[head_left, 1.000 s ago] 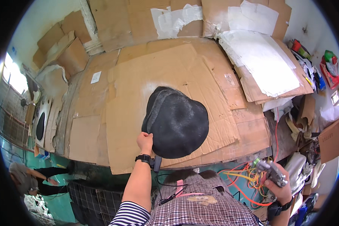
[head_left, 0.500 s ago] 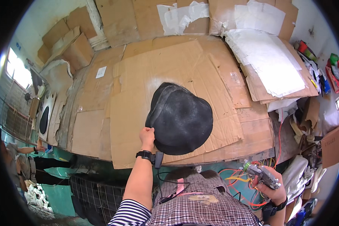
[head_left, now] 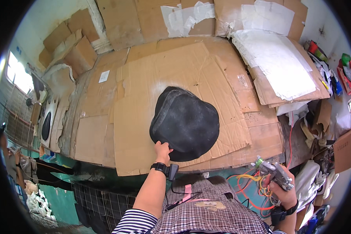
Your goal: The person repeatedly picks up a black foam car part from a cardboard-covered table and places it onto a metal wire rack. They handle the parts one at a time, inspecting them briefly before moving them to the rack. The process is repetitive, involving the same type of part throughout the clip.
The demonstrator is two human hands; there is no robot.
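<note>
On the cardboard sheet [head_left: 140, 93] lies a rounded black moulded piece [head_left: 189, 123], with a ridge along its left side and a dull, slightly dusty surface. My left hand [head_left: 163, 151] pinches its lower left edge between thumb and fingers. Over to the right, apart from the piece, my right hand [head_left: 283, 195] grips a grey metal spray gun [head_left: 277, 175] with a green part at one end. The gun is held up beside the table's near right corner.
Orange and yellow hoses [head_left: 249, 187] hang below my right hand. White paper [head_left: 279, 66] covers a cardboard stack at the back right. Cardboard boxes [head_left: 80, 52] stand at the far left. Another person [head_left: 17, 163] is at the left edge, near a wire rack [head_left: 99, 202].
My left hand has shifted right and slightly nearer along the black piece's edge. My right hand has raised the spray gun a little. The other person has moved left.
</note>
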